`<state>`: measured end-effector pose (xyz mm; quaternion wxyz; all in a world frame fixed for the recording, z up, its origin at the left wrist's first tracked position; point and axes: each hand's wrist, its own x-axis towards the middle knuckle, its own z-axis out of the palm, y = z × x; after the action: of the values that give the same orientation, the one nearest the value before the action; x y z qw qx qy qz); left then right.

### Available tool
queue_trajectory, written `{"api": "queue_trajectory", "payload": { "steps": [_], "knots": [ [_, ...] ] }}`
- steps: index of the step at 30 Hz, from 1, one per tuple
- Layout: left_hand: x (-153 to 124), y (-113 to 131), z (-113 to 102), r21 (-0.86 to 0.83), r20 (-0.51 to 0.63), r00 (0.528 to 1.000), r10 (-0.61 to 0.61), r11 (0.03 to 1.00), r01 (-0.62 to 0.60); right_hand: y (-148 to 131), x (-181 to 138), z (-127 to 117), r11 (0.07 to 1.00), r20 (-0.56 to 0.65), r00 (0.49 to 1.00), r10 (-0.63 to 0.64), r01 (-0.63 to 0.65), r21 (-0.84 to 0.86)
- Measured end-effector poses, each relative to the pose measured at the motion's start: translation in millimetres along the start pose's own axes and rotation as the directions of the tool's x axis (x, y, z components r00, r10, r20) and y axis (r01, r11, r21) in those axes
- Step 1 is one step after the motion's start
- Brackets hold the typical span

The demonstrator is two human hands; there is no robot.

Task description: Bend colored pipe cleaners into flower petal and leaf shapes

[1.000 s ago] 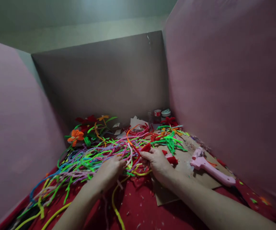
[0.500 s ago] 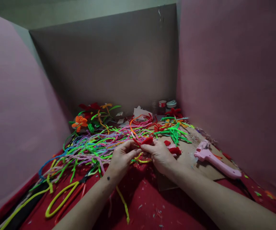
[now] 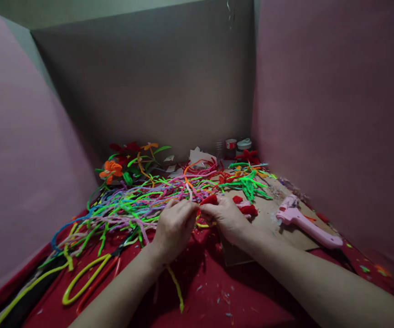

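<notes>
My left hand (image 3: 174,225) and my right hand (image 3: 227,218) meet over the red cloth, both pinched on a red pipe cleaner piece (image 3: 209,200) held between them. Just behind the hands lies a big tangle of coloured pipe cleaners (image 3: 132,205), green, purple, pink and blue. Small red folded pieces (image 3: 248,209) rest on a cardboard sheet (image 3: 272,223) to the right of my right hand.
A pink glue gun (image 3: 306,223) lies on the cardboard at the right. Finished pipe-cleaner flowers (image 3: 115,168) stand at the back left, small jars (image 3: 238,145) at the back right. Cardboard and pink walls close in three sides. A yellow loop (image 3: 80,282) lies front left.
My left hand has come out of the pipe-cleaner tangle and moved right to join my right hand on the red piece. The camera view has tilted down slightly.
</notes>
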<state>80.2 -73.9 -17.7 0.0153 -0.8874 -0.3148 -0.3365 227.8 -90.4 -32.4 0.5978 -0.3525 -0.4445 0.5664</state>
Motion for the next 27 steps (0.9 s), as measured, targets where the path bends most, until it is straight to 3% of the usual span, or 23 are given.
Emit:
{"api": "queue_trajectory", "payload": {
  "steps": [3, 5, 7, 9, 11, 12, 16, 18, 20, 24, 26, 27],
  "knots": [
    [-4.7, -4.7, -0.1, 0.177, 0.076, 0.962, 0.261, 0.946, -0.271, 5.0, 2.1, -1.7, 0.994, -0.004, 0.999, 0.041, -0.04, 0.103],
    [-4.7, -4.3, -1.5, 0.152, 0.094, 0.956, 0.278, 0.945, -0.29, 6.4, 3.1, -2.5, 0.992, -0.011, 0.999, 0.047, -0.045, 0.121],
    [-1.5, -0.7, -4.0, 0.02, 0.051, 0.989, 0.14, 0.99, -0.141, 5.1, 2.9, -2.8, 0.997, -0.016, 0.999, 0.027, -0.026, 0.078],
    [3.4, 3.9, -7.5, -0.224, 0.057, 0.989, -0.138, 0.963, 0.147, 2.1, 1.6, -2.8, 1.0, -0.013, 1.0, 0.0, 0.0, 0.018],
    [7.9, 6.4, -10.9, -0.48, 0.208, 0.902, -0.379, 0.764, 0.432, -0.8, -0.2, -2.6, 0.999, -0.009, 1.0, -0.029, 0.028, -0.043],
    [9.3, 6.3, -12.1, -0.57, 0.311, 0.847, -0.432, 0.629, 0.53, -1.7, -1.1, -2.3, 0.996, -0.004, 0.999, -0.047, 0.046, -0.074],
    [8.0, -2.9, -10.4, -0.708, 0.582, 0.714, -0.39, 0.189, 0.68, -1.3, -3.5, -1.0, 0.966, 0.029, 0.992, -0.124, 0.127, -0.225],
    [5.8, -8.5, -7.8, -0.698, 0.658, 0.664, -0.355, 0.044, 0.715, 0.3, -4.5, -0.9, 0.933, 0.054, 0.982, -0.179, 0.187, -0.307],
    [4.8, -11.7, -6.5, -0.673, 0.707, 0.625, -0.329, -0.044, 0.738, 1.7, -5.5, -1.4, 0.882, 0.087, 0.965, -0.246, 0.26, -0.393],
    [7.2, -8.4, -9.1, -0.666, 0.712, 0.614, -0.341, -0.05, 0.745, 0.5, -8.4, -2.0, 0.711, 0.129, 0.901, -0.413, 0.408, -0.573],
    [8.0, -3.4, -11.2, -0.685, 0.658, 0.651, -0.378, 0.058, 0.726, -2.4, -10.7, -1.2, 0.605, 0.156, 0.855, -0.495, 0.467, -0.645],
    [7.8, -0.6, -11.9, -0.687, 0.614, 0.684, -0.394, 0.16, 0.708, -4.1, -12.0, -0.4, 0.561, 0.165, 0.836, -0.524, 0.484, -0.672]
  ]
}}
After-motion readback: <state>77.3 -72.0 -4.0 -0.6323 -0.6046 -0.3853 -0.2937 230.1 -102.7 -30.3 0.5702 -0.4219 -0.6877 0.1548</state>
